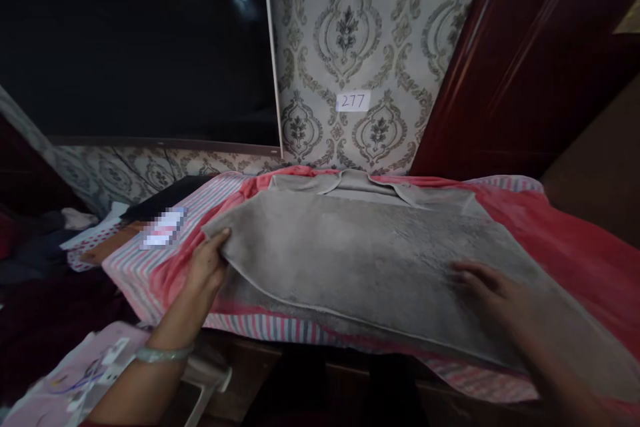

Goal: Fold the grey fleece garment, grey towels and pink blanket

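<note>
A wide grey plush cloth [340, 260] lies spread over pink-red and striped coverings. Its left corner is lifted, pinched between the thumb and fingers of my left hand [207, 260], and the pale hem curves down from there. My right hand [487, 283] is blurred over the right part of the cloth, with its fingers stretched out. Whether those fingertips touch the fabric I cannot tell. Along the back, a raised grey fold [355, 181] of the cloth stands up near the wall.
Under the cloth are a red blanket [580, 227] and a striped sheet [280, 329]. A large dark television [140, 47] hangs behind on the left. A blurred-out item [164, 228] lies left on the stripes. Dark red wood panelling [525, 67] rises on the right.
</note>
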Demonstrator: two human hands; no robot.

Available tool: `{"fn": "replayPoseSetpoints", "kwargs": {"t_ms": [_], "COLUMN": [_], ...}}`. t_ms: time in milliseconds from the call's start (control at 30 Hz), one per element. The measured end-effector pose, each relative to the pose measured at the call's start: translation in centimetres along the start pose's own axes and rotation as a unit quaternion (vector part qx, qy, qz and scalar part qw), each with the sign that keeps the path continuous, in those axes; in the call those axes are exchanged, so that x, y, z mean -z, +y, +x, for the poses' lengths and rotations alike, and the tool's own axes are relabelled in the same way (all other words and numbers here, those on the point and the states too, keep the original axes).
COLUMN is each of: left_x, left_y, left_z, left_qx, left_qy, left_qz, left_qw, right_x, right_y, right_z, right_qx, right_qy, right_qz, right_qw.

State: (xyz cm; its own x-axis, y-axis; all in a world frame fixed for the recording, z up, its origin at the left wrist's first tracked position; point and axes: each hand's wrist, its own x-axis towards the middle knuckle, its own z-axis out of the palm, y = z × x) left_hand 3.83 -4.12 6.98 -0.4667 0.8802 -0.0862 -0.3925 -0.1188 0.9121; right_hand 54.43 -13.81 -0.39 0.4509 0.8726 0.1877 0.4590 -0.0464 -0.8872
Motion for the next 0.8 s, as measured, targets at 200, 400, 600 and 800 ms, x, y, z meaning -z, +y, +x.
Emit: {"fn": "replayPoseSetpoints", "kwargs": {"t_ms": [200,400,600,800], "left_x": [-11.0,-14.9,-12.9,-13.1], "left_y": [-0.7,-8.7,-11.6,-10.9], "left_z": [-4.7,-12.4,-14.7,-14.6], "left_qx": [-0.159,-0.296,-0.351,-0.364], "left_qy": [-0.254,-0.488,-0.495,-0.483], "left_qz": [0.192,0.525,0.575,0.565], "left_qw": [0.935,0.631,0.549,0.561], "right_x": [-10.7,-12.2,-12.7,-14.5], "right_y": [-4.9,-4.3,-5.1,-6.1], "right_z": [3.4,5.4,6.3,9.9], "right_qx": [-0.135,-0.200,-0.197,-0.139], "right_qy": [-0.187,-0.243,-0.241,-0.184], "right_qz": [0.354,0.423,0.322,0.231], "right_qw": [0.906,0.849,0.894,0.945]}}
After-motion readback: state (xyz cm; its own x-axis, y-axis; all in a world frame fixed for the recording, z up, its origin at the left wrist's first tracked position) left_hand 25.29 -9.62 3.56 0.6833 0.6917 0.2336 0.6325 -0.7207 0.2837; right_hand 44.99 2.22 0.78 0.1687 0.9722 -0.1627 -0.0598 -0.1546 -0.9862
